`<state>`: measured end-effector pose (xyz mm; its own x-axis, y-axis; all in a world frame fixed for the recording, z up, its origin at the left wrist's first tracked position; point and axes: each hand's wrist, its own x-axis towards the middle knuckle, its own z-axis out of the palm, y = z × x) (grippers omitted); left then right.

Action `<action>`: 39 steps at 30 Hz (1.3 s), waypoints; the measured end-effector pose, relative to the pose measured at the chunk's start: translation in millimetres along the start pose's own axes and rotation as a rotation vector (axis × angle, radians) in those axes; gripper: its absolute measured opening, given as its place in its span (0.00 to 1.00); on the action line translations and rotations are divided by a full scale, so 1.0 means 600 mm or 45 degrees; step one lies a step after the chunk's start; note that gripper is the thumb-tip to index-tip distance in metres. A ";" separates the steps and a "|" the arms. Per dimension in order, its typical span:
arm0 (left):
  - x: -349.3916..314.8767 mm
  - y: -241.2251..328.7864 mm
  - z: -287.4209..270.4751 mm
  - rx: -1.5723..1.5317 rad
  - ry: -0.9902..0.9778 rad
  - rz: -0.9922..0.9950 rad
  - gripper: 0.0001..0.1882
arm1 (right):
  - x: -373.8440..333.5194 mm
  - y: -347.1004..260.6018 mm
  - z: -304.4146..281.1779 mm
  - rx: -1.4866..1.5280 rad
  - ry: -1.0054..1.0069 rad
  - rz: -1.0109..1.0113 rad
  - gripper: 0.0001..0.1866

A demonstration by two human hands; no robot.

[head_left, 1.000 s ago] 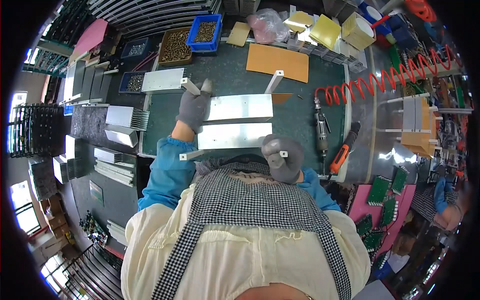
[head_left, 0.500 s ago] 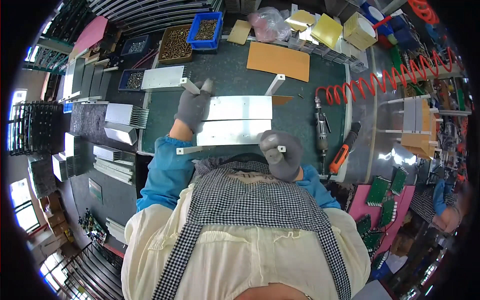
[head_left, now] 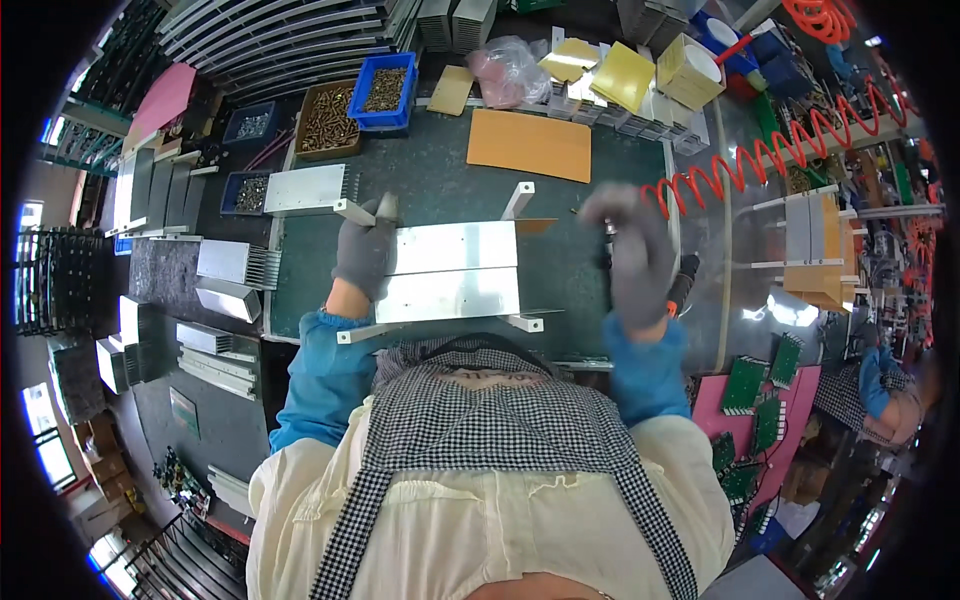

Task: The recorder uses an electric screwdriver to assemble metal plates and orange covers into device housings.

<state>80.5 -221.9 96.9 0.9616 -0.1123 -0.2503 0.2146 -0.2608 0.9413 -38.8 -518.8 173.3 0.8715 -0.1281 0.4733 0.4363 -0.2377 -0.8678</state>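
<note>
Two flat silver metal plates (head_left: 450,270) lie side by side on the green-topped bench. Pale square posts, including one post (head_left: 518,200) at the far right corner, stick out around them. My left hand (head_left: 363,255), in a grey glove, is closed at the plates' left edge, close to another post (head_left: 353,211). My gloved right hand (head_left: 640,260) is off the plates, to their right, over the air screwdriver (head_left: 610,230). That tool is mostly hidden by the hand, whose fingers are smeared by motion.
A red coiled hose (head_left: 770,160) runs to the right. An orange-and-black tool (head_left: 682,285) lies beside my right hand. Beyond the plates are an orange-brown sheet (head_left: 530,145) and a blue bin (head_left: 383,92) of screws. Finned metal parts (head_left: 305,188) lie at left.
My right hand has left the plates' near right corner and moved right and away from me, over the screwdriver. My left hand stays at the plates' left edge. The view has shifted slightly.
</note>
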 end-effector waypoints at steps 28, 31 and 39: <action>-0.010 0.029 0.009 0.280 0.132 0.086 0.20 | 0.192 0.203 -0.089 -1.167 -0.175 -0.250 0.11; -0.005 0.018 0.007 0.205 0.101 0.080 0.20 | 0.172 0.100 -0.105 -0.630 0.409 0.084 0.13; 0.001 0.009 0.001 0.287 0.102 0.068 0.21 | 0.028 -0.079 0.011 0.786 0.556 0.267 0.13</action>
<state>82.4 -223.7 101.8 0.9830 -0.0575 -0.1743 0.1281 -0.4650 0.8760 -43.4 -503.3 221.4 0.8386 -0.5083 0.1958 0.4291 0.3951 -0.8123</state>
